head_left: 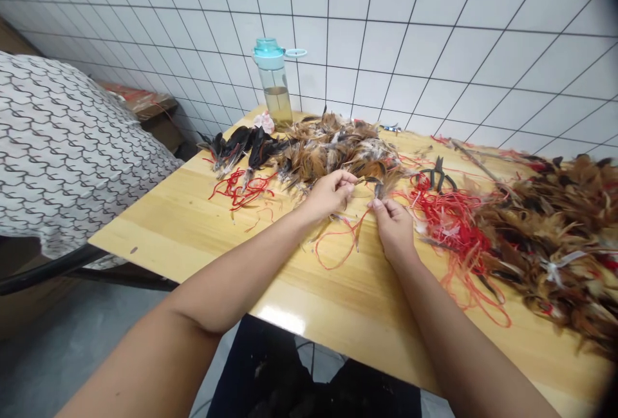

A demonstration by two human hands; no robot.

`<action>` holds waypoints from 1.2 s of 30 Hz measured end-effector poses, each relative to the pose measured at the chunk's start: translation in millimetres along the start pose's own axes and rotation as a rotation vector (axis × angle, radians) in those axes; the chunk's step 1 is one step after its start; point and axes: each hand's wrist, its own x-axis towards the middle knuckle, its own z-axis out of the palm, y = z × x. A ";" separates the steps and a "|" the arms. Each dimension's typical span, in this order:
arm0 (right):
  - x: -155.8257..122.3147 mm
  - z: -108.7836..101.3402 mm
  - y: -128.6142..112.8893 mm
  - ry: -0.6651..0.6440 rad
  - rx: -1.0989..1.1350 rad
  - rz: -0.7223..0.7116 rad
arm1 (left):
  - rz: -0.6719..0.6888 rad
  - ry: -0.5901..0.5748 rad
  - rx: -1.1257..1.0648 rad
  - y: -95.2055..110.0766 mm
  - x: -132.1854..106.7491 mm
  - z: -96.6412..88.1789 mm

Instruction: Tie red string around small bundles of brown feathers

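As my desk (183,231) spreads before me, gathered feathers (555,218) at right look done, while the middle heap (333,147) seems left. My left hand (328,197) curls, hold unclear; my right hand (396,226) pinches a small tuft (378,190), apparently unfinished, beside looped red cord (330,268).

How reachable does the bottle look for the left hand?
Likely yes: the brown feathers lie between the left hand and the bottle, but low enough to reach over.
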 end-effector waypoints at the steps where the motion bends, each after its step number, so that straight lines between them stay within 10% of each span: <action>1: 0.0 0.2 0.7 0.004 -0.004 -0.002 | -0.024 -0.027 -0.063 1.1 -2.1 2.9; 10: 1.3 0.1 3.6 0.025 -0.074 -0.034 | -0.178 -0.079 -0.248 6.0 -8.6 11.3; 27: 2.1 0.9 -0.8 -0.145 -0.157 -0.077 | 0.063 -0.088 0.014 -4.9 -1.8 5.1; 32: 1.7 0.0 0.2 -0.083 -0.048 0.003 | 0.196 0.178 0.337 -8.0 10.9 -20.4; 36: 1.5 -0.5 1.8 -0.056 -0.003 0.029 | 0.298 0.144 0.724 -13.9 17.0 -37.8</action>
